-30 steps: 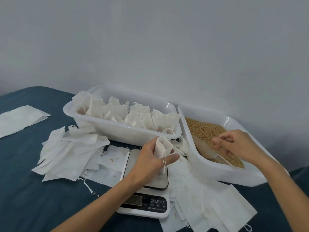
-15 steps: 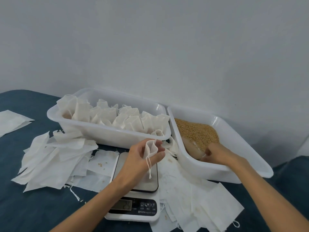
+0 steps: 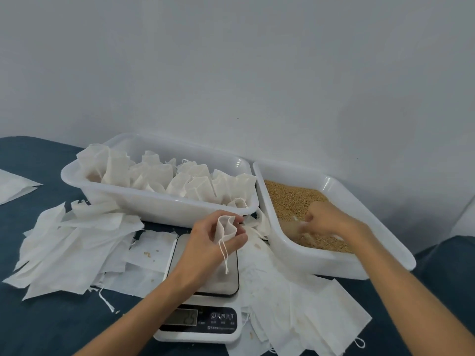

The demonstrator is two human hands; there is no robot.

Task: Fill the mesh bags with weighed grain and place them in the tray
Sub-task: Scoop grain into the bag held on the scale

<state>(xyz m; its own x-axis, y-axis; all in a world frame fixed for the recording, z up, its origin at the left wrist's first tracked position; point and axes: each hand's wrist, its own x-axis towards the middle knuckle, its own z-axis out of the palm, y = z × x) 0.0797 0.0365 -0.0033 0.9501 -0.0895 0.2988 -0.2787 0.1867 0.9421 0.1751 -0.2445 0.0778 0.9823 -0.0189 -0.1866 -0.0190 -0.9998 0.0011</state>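
Left hand: over the scale, fingers and thumb pinching one empty mesh bag at its mouth.
Mesh bag: upright, long axis vertical, mouth spread open and facing up; drawstring dangling down over the plate.
Right hand: down in the grain tray, motion-blurred; open or closed, cannot tell.
Scale: one, at the near edge of the desk, display toward the viewer, digits too faint to read.
Trays: two, side by side along the far edge against the wall, touching at the corners.
Bag tray: left of the two, packed with roughly a dozen filled bags standing upright; exact count unclear.
Grain tray: right, holding loose golden grain.
Flat bags: two loose heaps, too overlapped to count, one left of the scale, one right.
Stray sheet: one, at the left edge.
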